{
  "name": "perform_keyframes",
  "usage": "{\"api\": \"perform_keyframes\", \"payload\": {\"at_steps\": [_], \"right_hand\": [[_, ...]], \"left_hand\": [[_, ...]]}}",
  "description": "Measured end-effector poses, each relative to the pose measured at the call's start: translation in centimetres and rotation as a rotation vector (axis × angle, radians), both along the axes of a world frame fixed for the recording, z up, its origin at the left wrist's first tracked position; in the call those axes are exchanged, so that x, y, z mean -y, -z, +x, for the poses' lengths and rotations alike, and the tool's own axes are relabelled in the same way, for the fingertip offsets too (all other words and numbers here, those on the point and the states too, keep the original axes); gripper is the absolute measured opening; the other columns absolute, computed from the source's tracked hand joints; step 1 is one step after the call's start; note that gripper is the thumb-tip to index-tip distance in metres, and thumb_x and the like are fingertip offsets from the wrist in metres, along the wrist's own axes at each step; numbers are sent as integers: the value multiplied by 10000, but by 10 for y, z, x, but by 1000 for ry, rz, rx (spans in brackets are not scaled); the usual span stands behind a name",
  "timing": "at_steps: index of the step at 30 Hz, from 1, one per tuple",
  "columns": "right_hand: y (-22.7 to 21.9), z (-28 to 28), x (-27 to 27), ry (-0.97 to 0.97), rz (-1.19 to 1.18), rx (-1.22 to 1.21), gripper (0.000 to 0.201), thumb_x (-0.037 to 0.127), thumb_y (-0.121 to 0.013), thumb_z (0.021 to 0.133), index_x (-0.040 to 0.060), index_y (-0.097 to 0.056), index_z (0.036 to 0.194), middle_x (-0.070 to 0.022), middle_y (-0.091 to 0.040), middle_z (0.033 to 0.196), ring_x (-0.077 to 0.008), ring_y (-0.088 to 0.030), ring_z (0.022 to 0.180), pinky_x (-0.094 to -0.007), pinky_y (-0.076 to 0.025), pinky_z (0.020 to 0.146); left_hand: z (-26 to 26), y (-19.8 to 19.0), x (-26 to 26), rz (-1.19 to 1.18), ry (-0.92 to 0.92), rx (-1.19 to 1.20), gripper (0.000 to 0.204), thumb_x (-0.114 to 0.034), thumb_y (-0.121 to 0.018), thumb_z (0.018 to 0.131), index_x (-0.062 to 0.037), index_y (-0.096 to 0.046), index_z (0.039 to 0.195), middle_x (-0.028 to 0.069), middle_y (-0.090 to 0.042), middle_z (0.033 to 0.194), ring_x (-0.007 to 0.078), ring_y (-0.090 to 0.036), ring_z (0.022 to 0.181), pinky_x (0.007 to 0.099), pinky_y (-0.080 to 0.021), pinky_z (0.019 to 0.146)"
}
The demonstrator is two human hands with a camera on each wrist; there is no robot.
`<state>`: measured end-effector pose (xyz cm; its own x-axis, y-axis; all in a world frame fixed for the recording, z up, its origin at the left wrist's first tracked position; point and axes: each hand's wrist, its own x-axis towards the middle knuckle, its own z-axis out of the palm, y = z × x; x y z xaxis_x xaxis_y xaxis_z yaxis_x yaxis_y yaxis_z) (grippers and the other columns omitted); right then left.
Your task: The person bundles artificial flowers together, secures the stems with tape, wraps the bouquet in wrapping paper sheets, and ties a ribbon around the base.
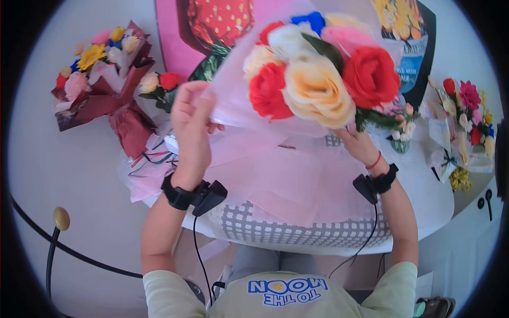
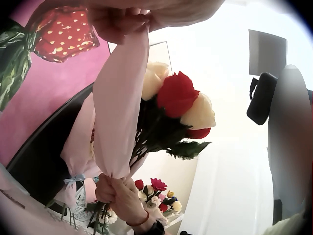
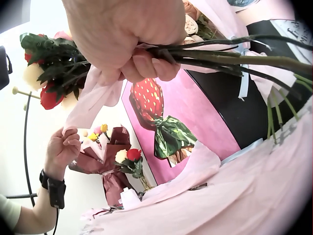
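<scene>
A bouquet of red, cream, white and blue flowers (image 1: 318,93) is held above the table. In the right wrist view, my right hand (image 3: 129,34) curls round its bunched dark stems (image 3: 230,59), which stick out past the fist. A sheet of pale pink wrapping paper (image 2: 120,98) runs up one side of the flowers, gathered at the right hand (image 2: 124,198). My left hand (image 1: 193,124) pinches the paper's outer edge, away from the blooms. From the head camera, the blooms partly cover the right hand (image 1: 360,146), and the stems are hidden.
Pink paper sheets (image 1: 297,185) lie over a grey checked cloth (image 1: 265,225) on the table. At the left stands a burgundy-wrapped bouquet (image 1: 135,116), with another bouquet (image 1: 445,138) at the right. Behind are large picture boards (image 1: 172,32) and a pink-wrapped bunch tied with blue ribbon (image 2: 73,181).
</scene>
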<state>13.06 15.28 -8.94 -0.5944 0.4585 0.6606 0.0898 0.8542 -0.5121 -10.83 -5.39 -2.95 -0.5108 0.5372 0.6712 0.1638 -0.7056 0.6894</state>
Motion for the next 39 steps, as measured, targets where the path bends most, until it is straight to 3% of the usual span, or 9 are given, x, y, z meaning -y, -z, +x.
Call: {"api": "perform_keyframes", "payload": {"at_steps": [5,9,12,16,17,18,21,26,39], "right_hand": [[-41,13,31,16,32,1,147,99,-535,819,-38,-486,795,-90,-450,658,-156,-385,588,-294,-378,552],[-51,39,20,49,-144,-71,187,116,-575,810,6,-458,714,38,-363,600,-42,-362,567,-220,-299,471],[-54,64,20,112,-149,-87,205,135,-581,811,23,-457,692,61,-341,550,-13,-345,525,-206,-248,440],[-48,89,7,164,-210,-97,204,127,-579,810,23,-464,678,70,-348,560,-20,-336,515,-213,-257,438],[-46,95,4,149,-228,-51,194,115,-520,839,17,-371,914,60,-353,602,-25,-324,530,-199,-256,451],[-45,94,5,131,-244,-6,349,102,-461,868,11,-277,1150,50,-358,644,-30,-313,546,-185,-255,465],[-45,81,19,144,-236,-179,137,107,-558,817,21,-464,869,61,-370,613,-15,-334,536,-184,-254,450],[-35,93,-4,58,-351,-18,429,93,-504,849,31,-291,1217,59,-367,664,-20,-311,538,-177,-233,448],[-32,85,-3,81,-395,-53,458,117,-509,857,40,-261,1234,62,-346,656,-21,-299,534,-170,-237,449]], "left_hand": [[-1,11,-5,40,170,50,221,-195,-391,875,-23,-437,1006,3,-466,687,71,-453,597,225,-408,577],[-5,30,-15,-423,183,-142,202,-182,-432,843,-37,-488,973,-12,-433,675,85,-439,596,228,-396,587],[-5,41,-14,-761,379,-563,176,-155,-522,799,-48,-524,939,15,-492,698,114,-489,631,241,-409,614],[3,57,13,-798,-2,-1359,261,-110,-626,688,-59,-549,932,62,-557,847,199,-548,770,289,-440,665],[2,61,19,-722,-115,-1518,289,-108,-643,658,-64,-556,930,71,-560,896,225,-550,813,307,-448,671],[1,61,24,-774,-155,-1511,255,-80,-627,643,-65,-571,891,63,-552,937,254,-542,847,343,-456,674],[-18,66,35,-863,-339,-1511,261,-40,-589,634,-58,-580,893,86,-549,981,260,-527,887,362,-459,682],[-48,77,42,-835,-460,-1607,319,-10,-537,623,-31,-583,938,135,-515,1087,275,-470,1005,366,-459,726],[-63,67,38,-754,-477,-1345,368,-15,-616,628,-34,-566,992,103,-572,1000,275,-534,929,337,-439,790]]}}
